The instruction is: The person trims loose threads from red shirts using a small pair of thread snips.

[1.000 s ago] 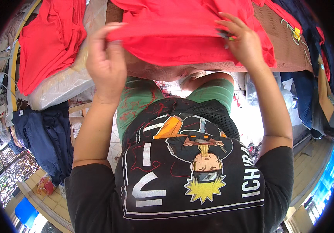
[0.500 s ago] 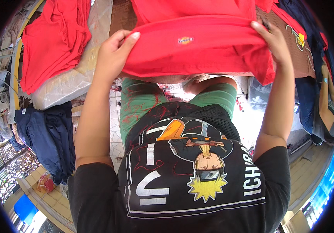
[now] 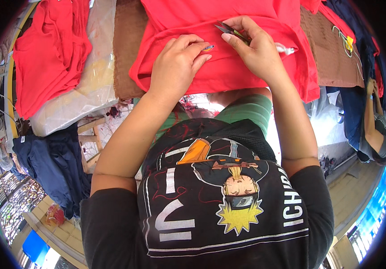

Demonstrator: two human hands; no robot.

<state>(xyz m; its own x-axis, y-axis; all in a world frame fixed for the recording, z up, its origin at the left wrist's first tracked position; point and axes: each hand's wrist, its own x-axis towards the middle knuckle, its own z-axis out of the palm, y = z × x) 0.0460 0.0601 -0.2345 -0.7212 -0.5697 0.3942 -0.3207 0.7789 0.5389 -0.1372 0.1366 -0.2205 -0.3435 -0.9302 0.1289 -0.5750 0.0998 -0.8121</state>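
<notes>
A red garment [image 3: 233,71] lies spread over the brown-covered work surface in front of me. A small sewn patch [image 3: 208,48] shows on it, partly covered by my fingers. My left hand [image 3: 177,62] is closed on the red fabric at the patch, thumb and fingers pinched together. To its right, my right hand [image 3: 260,49] holds a pair of small dark thread snips [image 3: 234,32], their points directed left above the cloth. A white bit [image 3: 285,49] shows on the garment beside my right wrist.
More red garments [image 3: 52,54] lie on a plastic-wrapped bundle [image 3: 74,96] at the left. Dark blue garments [image 3: 52,161] hang below it. A brown cover [image 3: 332,58] spans the right side of the work surface. At far right, another person's arm [image 3: 372,112] is near dark cloth.
Both hands have come inward from the garment's sides. The stretched-out fabric now lies lower and flatter. My left hand pinches near the patch, and the snips now show clearly in my right hand.
</notes>
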